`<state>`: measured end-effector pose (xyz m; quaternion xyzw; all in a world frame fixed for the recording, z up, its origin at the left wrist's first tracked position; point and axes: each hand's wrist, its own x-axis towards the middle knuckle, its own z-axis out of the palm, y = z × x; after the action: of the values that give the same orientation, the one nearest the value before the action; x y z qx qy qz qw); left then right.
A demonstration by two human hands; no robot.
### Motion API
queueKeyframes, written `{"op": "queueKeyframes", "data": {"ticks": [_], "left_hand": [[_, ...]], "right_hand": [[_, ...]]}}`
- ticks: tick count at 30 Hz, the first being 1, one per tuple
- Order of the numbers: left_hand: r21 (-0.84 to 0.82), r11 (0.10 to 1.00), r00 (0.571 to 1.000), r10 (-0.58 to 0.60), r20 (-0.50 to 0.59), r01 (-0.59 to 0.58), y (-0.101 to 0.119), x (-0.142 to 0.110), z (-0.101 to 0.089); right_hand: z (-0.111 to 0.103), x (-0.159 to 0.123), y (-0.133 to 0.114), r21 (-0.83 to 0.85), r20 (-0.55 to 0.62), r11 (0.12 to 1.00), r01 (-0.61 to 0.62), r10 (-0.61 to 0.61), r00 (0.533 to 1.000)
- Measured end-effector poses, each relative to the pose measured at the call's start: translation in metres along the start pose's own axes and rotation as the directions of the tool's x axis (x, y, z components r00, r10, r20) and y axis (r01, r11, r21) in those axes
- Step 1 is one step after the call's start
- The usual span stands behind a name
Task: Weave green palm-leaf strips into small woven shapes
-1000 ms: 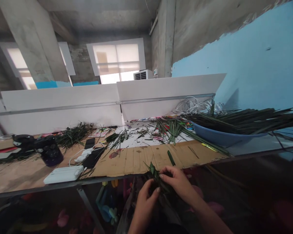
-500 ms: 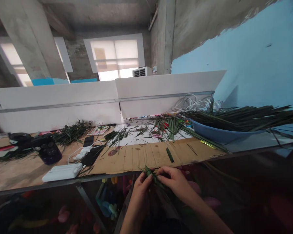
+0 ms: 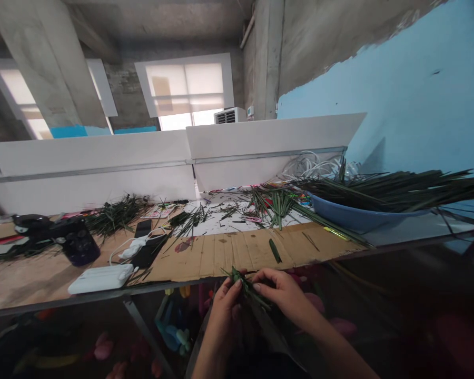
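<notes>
Just below the table's front edge, my left hand [image 3: 226, 301] pinches a small bundle of folded green leaf strips [image 3: 245, 288] between thumb and fingers. Thin ends stick out of its top and trail down to the right. My right hand [image 3: 279, 289] has thumb and forefinger closed at the right side of the same strips; exactly which strip it grips is too small to see. A short cut piece of leaf [image 3: 275, 251] lies on the cardboard sheet [image 3: 209, 258] just beyond my hands.
A blue basin [image 3: 351, 215] heaped with long leaves stands at the right. Leaf scraps [image 3: 116, 215] lie behind, to the left. Nearby are a white power bank [image 3: 100, 279], a phone [image 3: 143, 229] and a dark cup [image 3: 76, 242]. A white partition [image 3: 102, 152] borders the table.
The leaf strips and my left hand have shifted slightly left. My right hand has drawn a little apart from the left, and more of the strips show between them.
</notes>
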<state>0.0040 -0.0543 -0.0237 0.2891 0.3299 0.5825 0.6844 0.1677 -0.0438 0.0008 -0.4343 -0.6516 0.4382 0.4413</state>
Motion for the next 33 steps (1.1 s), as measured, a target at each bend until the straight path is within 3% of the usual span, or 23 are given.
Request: {"op": "queueKeyframes", "data": {"ticks": [10,21,29,33], "left_hand": [[0.021,0.999,0.999,-0.026,0.024,0.025,-0.002,0.003,-0.006],[0.013,1.0,1.0,-0.022,0.012,0.022,0.0,-0.001,-0.002],[-0.013,1.0,1.0,-0.018,-0.01,0.018,-0.003,0.001,-0.003],[-0.051,0.998,0.996,0.032,-0.077,-0.036,-0.002,0.005,-0.004]], "right_hand": [[-0.003,-0.001,-0.001,0.132,0.072,0.989,-0.074,0.065,0.995],[-0.003,0.0,0.004,0.182,0.066,0.98,-0.081,0.07,0.995],[-0.004,0.0,0.004,0.095,0.081,0.992,-0.078,0.071,0.994],[-0.014,-0.003,-0.001,-0.161,-0.079,0.985,0.055,-0.069,0.994]]}}
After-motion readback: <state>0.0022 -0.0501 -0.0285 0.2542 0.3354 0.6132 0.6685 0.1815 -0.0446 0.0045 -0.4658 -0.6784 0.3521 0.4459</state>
